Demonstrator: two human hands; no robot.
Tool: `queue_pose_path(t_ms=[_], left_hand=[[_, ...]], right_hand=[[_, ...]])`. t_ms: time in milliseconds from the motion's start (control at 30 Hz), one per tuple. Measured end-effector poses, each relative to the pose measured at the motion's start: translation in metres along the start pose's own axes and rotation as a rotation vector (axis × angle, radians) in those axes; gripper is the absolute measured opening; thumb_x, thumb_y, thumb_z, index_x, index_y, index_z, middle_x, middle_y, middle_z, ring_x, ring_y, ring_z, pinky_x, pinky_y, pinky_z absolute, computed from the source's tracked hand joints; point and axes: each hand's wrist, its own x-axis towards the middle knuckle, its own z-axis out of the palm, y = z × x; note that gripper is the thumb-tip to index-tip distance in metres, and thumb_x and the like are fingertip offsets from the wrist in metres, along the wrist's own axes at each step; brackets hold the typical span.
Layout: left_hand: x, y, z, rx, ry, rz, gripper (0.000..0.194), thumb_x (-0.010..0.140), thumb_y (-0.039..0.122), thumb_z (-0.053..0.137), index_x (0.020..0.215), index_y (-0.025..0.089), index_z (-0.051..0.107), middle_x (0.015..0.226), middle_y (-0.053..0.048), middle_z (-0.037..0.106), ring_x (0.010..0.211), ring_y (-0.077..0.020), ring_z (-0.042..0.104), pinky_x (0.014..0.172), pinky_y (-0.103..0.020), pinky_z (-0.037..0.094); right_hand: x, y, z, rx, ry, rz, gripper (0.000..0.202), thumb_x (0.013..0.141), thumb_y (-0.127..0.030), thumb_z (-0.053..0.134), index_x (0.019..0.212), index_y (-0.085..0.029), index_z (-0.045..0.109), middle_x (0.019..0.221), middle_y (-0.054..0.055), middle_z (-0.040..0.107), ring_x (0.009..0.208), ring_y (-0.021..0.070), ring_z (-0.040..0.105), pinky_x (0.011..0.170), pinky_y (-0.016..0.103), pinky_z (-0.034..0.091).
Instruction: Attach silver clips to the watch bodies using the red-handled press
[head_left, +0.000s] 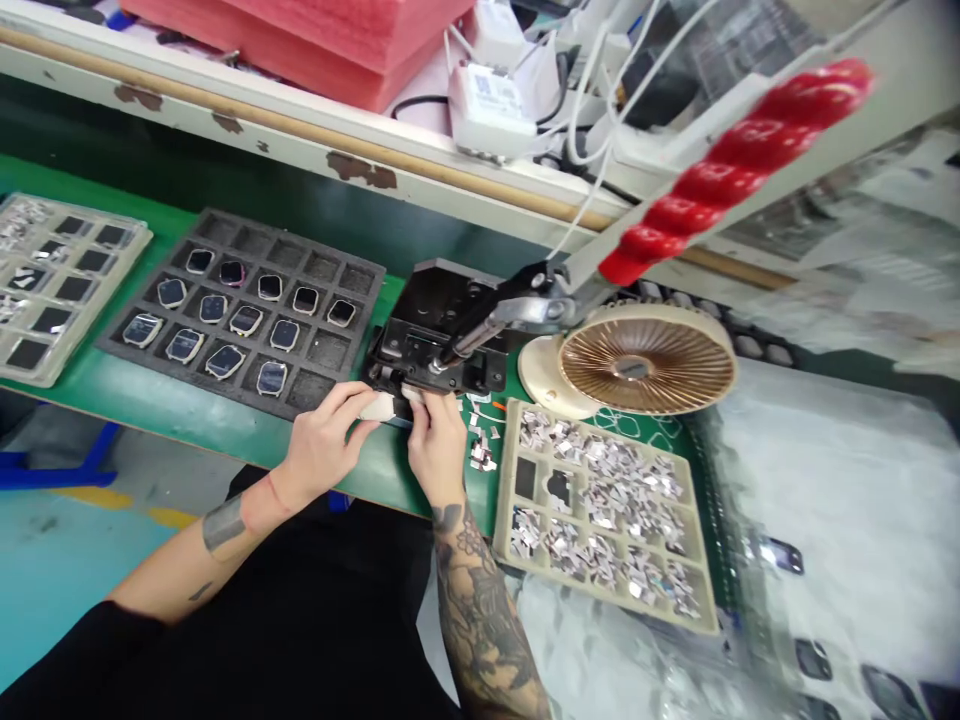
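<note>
My left hand [328, 440] is closed in a pinch around a small off-white piece [380, 407] at the front of a black hand press [442, 340]. Close beside it, my right hand [439, 445] has its fingers bent against the press base. Another bit of off-white shows at the right fingertips, but what they grip is mostly hidden. Between the hands lies a dark flat part [403, 408]. The press's long lever with a red twisted grip [739, 170] slants up to the right. Small silvery pieces [482, 452] are scattered beside my right hand.
On the left, a dark foam tray [330, 350] holds several square watch cases. Farther left is a beige compartment tray [56, 365]. A beige fan [649, 365] stands right of the press, behind another compartment tray [501, 530] of small silvery pieces. A shelf edge [300, 150] runs above.
</note>
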Motion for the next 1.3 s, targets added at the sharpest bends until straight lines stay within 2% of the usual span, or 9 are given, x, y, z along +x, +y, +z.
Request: queue_pose_path(t_ms=[267, 433, 567, 667, 733, 933, 1033, 1167, 1300], left_hand=[[0.053, 0.016, 0.038, 0.342, -0.393, -0.007, 0.038, 0.111, 0.017, 0.048, 0.139, 0.024, 0.073, 0.142, -0.014, 0.072, 0.090, -0.0252, 0.082, 0.069, -0.033, 0.059], [0.059, 0.024, 0.030, 0.305, -0.460, -0.043, 0.038, 0.109, 0.015, 0.050, 0.139, 0.022, 0.073, 0.140, -0.015, 0.074, 0.094, -0.0280, 0.083, 0.073, -0.035, 0.060], [0.030, 0.034, 0.011, -0.215, -0.453, -0.089, 0.043, 0.106, 0.031, 0.068, 0.148, 0.023, 0.068, 0.157, -0.015, 0.066, 0.092, -0.0230, 0.081, 0.081, -0.034, 0.064], [0.004, 0.036, 0.001, -0.729, -0.372, -0.249, 0.036, 0.106, 0.041, 0.070, 0.134, 0.019, 0.074, 0.124, -0.011, 0.081, 0.088, -0.0205, 0.079, 0.079, -0.030, 0.064], [-0.007, 0.028, -0.008, -0.796, -0.225, -0.353, 0.030, 0.107, 0.040, 0.068, 0.124, 0.017, 0.077, 0.108, -0.009, 0.082, 0.090, -0.0215, 0.078, 0.081, -0.030, 0.063], [-0.008, -0.030, -0.061, -0.205, 0.104, -0.376, 0.032, 0.104, 0.037, 0.070, 0.133, 0.023, 0.070, 0.113, -0.006, 0.081, 0.084, -0.0200, 0.070, 0.082, -0.034, 0.056], [-0.005, -0.052, -0.077, -0.098, 0.070, -0.362, 0.027, 0.105, 0.037, 0.067, 0.128, 0.023, 0.069, 0.107, -0.005, 0.080, 0.085, -0.0221, 0.070, 0.085, -0.036, 0.055], [-0.001, -0.065, -0.071, -0.038, -0.037, -0.180, 0.027, 0.112, 0.035, 0.055, 0.130, 0.025, 0.073, 0.120, -0.009, 0.079, 0.105, -0.0267, 0.071, 0.099, -0.042, 0.054], [0.005, -0.063, -0.062, 0.281, -0.116, -0.070, 0.038, 0.110, 0.031, 0.057, 0.145, 0.025, 0.071, 0.130, -0.016, 0.073, 0.115, -0.0346, 0.064, 0.093, -0.048, 0.051]], right_hand=[[-0.058, -0.021, -0.055, 0.043, 0.078, 0.085, 0.042, 0.111, -0.022, 0.053, 0.150, -0.027, 0.067, 0.147, 0.013, 0.071, 0.140, 0.0274, 0.068, 0.118, 0.052, 0.059], [-0.067, -0.017, -0.072, -0.011, 0.116, 0.088, 0.045, 0.109, -0.019, 0.057, 0.152, -0.028, 0.065, 0.147, 0.012, 0.072, 0.138, 0.0285, 0.069, 0.118, 0.054, 0.060], [-0.061, -0.027, -0.066, -0.021, 0.160, -0.062, 0.052, 0.104, -0.011, 0.062, 0.154, -0.027, 0.064, 0.143, 0.014, 0.073, 0.135, 0.0300, 0.071, 0.113, 0.055, 0.063], [-0.046, -0.042, -0.056, -0.009, 0.090, -0.279, 0.059, 0.100, -0.006, 0.065, 0.155, -0.027, 0.061, 0.136, 0.015, 0.075, 0.127, 0.0296, 0.074, 0.105, 0.052, 0.066], [-0.031, -0.050, -0.051, -0.006, -0.005, -0.418, 0.057, 0.099, -0.008, 0.069, 0.153, -0.026, 0.062, 0.133, 0.015, 0.076, 0.124, 0.0296, 0.074, 0.102, 0.051, 0.066], [0.013, -0.035, -0.038, 0.045, -0.039, -0.402, 0.021, 0.102, -0.013, 0.066, 0.120, -0.022, 0.072, 0.114, 0.010, 0.080, 0.108, 0.0246, 0.076, 0.095, 0.045, 0.065], [0.014, -0.021, -0.025, -0.082, -0.124, -0.362, 0.017, 0.107, -0.020, 0.060, 0.118, -0.022, 0.073, 0.114, 0.011, 0.080, 0.110, 0.0253, 0.077, 0.098, 0.045, 0.066], [0.002, -0.022, -0.023, -0.157, -0.094, -0.359, 0.019, 0.106, -0.021, 0.061, 0.118, -0.022, 0.075, 0.114, 0.011, 0.081, 0.110, 0.0256, 0.078, 0.098, 0.046, 0.067], [0.029, -0.043, -0.062, -0.103, 0.272, -0.482, 0.025, 0.098, -0.017, 0.071, 0.121, -0.025, 0.077, 0.107, 0.008, 0.082, 0.101, 0.0256, 0.080, 0.089, 0.047, 0.068]])
